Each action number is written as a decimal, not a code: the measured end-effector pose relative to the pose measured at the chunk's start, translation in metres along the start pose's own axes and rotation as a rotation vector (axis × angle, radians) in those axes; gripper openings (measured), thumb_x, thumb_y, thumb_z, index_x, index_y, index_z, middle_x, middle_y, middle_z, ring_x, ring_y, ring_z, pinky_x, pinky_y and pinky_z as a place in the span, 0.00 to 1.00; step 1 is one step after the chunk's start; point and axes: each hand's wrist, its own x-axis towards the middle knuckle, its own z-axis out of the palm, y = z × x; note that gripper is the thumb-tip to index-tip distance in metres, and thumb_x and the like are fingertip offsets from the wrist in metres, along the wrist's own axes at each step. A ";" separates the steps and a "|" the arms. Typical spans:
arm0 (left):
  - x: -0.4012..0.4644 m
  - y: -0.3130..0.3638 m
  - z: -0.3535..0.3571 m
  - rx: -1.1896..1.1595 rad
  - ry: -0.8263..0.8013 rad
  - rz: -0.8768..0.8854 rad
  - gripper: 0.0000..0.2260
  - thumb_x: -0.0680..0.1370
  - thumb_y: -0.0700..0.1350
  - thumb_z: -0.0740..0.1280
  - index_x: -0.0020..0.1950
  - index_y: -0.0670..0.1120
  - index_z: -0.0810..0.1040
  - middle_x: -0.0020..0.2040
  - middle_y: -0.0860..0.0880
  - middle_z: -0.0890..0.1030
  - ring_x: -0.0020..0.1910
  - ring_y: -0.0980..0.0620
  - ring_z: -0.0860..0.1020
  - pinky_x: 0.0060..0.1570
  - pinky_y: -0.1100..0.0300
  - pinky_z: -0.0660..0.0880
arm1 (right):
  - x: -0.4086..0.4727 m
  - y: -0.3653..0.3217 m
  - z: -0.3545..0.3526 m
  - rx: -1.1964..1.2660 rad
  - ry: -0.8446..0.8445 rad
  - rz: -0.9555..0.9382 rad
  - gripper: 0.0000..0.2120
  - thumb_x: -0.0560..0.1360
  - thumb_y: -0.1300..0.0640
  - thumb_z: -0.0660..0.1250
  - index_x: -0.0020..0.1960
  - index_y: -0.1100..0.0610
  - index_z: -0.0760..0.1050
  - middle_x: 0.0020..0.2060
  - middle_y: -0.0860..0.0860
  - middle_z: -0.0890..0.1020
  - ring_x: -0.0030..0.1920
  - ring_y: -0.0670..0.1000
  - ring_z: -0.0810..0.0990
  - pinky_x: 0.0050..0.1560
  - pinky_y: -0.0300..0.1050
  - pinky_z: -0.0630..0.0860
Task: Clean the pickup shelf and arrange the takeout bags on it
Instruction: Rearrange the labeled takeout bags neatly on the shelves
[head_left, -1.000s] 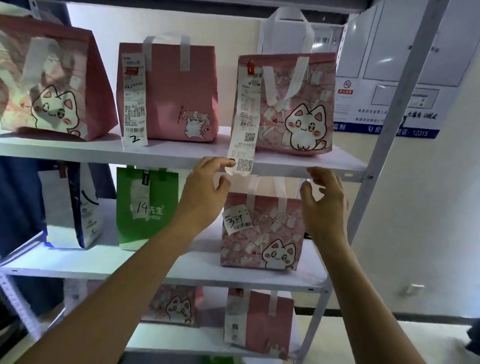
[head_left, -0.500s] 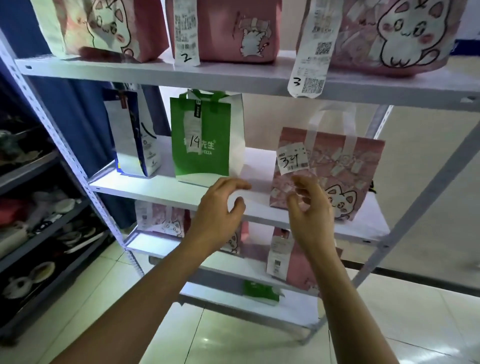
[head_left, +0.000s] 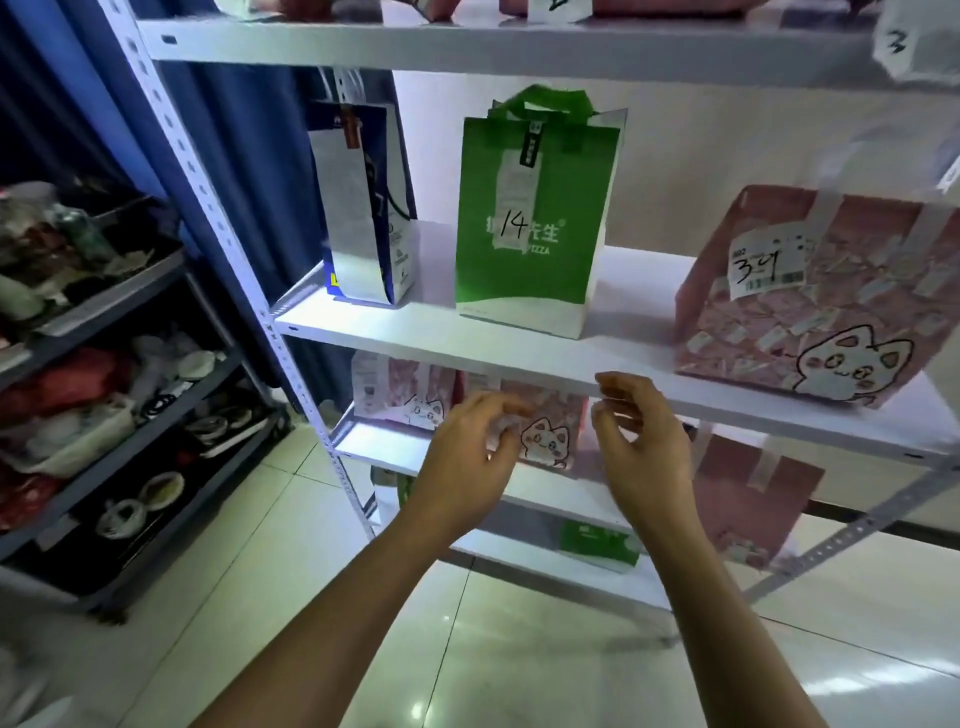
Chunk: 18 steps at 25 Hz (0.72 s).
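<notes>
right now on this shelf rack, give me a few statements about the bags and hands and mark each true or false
1. The green bag has 14 written on it. True.
2. The left hand grips the green bag. False: it holds nothing and hangs in front of a lower shelf.
3. The pink cat bag marked 34 stands to the right of the green bag on the same shelf. True.
4. The right hand holds a cleaning cloth. False: it is empty, fingers loosely curled.
5. The blue and white bag lies flat on the floor. False: it stands upright left of the green bag.
</notes>
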 end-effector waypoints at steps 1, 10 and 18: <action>-0.001 -0.013 -0.010 -0.004 -0.015 -0.013 0.11 0.80 0.43 0.63 0.59 0.53 0.79 0.59 0.56 0.78 0.58 0.57 0.75 0.57 0.62 0.74 | -0.003 -0.002 0.017 -0.007 0.003 0.027 0.14 0.80 0.59 0.65 0.64 0.50 0.76 0.58 0.45 0.81 0.57 0.46 0.80 0.61 0.51 0.79; 0.004 -0.126 -0.098 -0.026 -0.107 -0.050 0.12 0.81 0.42 0.62 0.57 0.57 0.78 0.57 0.63 0.77 0.60 0.63 0.73 0.54 0.74 0.68 | -0.038 -0.014 0.156 -0.052 0.052 0.234 0.13 0.80 0.60 0.66 0.62 0.46 0.77 0.57 0.43 0.81 0.55 0.40 0.78 0.52 0.29 0.71; -0.009 -0.234 -0.081 -0.133 -0.149 -0.227 0.14 0.81 0.39 0.63 0.55 0.59 0.79 0.54 0.65 0.78 0.58 0.69 0.72 0.45 0.77 0.69 | -0.045 0.046 0.217 -0.036 0.041 0.312 0.12 0.80 0.64 0.65 0.59 0.53 0.79 0.52 0.47 0.83 0.51 0.41 0.80 0.55 0.35 0.75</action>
